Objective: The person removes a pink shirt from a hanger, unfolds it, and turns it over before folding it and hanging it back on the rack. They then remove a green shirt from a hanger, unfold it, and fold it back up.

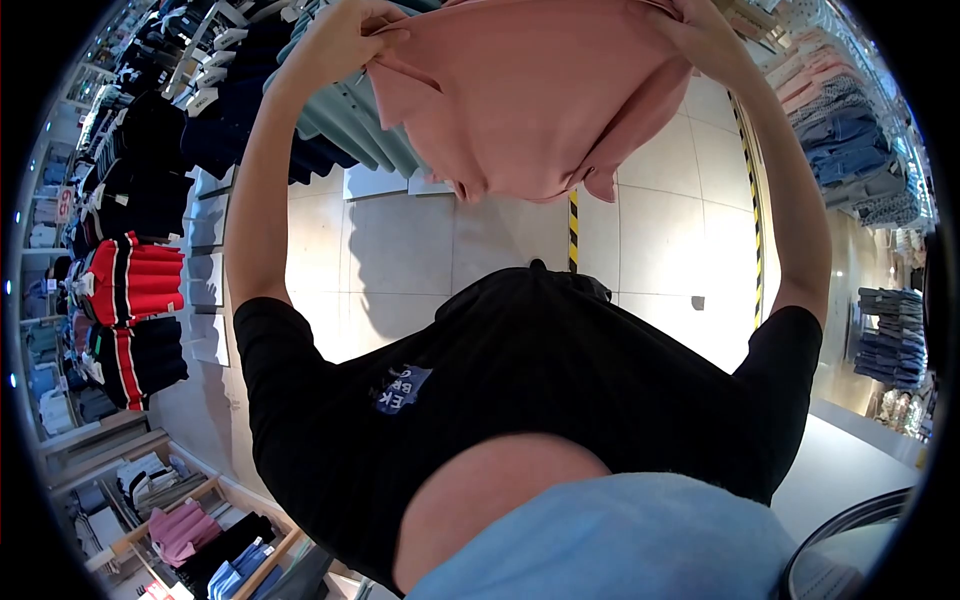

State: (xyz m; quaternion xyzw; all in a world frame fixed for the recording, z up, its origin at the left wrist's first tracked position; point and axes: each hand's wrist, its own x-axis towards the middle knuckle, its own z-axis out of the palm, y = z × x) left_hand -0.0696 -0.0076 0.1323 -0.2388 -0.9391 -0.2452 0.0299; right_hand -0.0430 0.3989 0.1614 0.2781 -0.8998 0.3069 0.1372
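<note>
A salmon-pink shirt [530, 95] hangs stretched out between my two hands at the top of the head view. My left hand [362, 38] pinches it near one upper corner, thumb against the cloth. At the opposite upper corner my right hand [697, 40] grips the fabric, its fingers partly behind the cloth. Loose folds droop along the lower edge, above the tiled floor. The shirt's upper edge runs out of the frame, so its full shape is hidden.
Pale green garments [350, 125] hang just beyond my left forearm. Dark clothes and a red striped shirt [135, 280] hang on the left racks. Folded denim [890, 340] and hanging clothes line the right. A wooden display unit [215, 490] holds folded clothes at lower left. Yellow-black tape [573, 235] marks the floor.
</note>
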